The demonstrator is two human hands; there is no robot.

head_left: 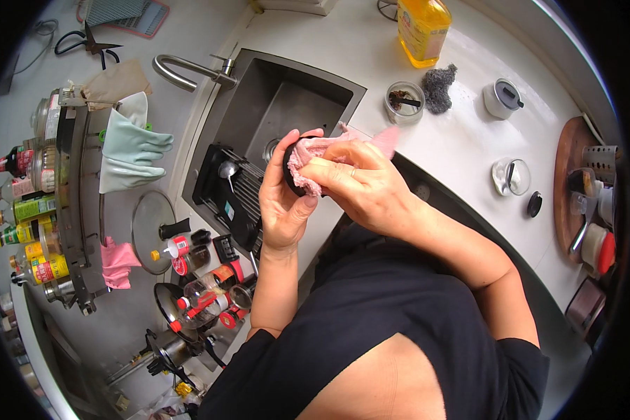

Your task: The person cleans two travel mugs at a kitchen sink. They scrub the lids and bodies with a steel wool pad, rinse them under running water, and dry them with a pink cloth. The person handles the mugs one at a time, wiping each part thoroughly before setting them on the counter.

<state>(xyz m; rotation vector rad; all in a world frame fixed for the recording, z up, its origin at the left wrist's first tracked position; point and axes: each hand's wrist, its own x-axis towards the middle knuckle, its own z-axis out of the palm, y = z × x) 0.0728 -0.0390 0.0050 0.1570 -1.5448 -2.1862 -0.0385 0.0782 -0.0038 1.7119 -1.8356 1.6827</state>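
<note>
My left hand (283,212) grips a round black lid (289,177) by its rim, above the counter edge by the sink. Fingers of my right hand (375,191) press a pink cloth (311,152) against the lid, covering most of it. A loose end of the cloth sticks out beyond my right hand. To the right on the counter stands a glass jar (404,102) with dark bits and a black piece in it. Farther right are a lidded jar (503,98), a clear jar (515,177) and a small black lid (534,204).
Below the faucet (181,73), the steel sink (307,68) holds a black drying rack (241,173) with a spoon (228,170). A steel-wool scourer (439,89) lies near a yellow detergent bottle (424,34). Bottles (205,289) crowd the left; rubber gloves (134,149) hang from a shelf.
</note>
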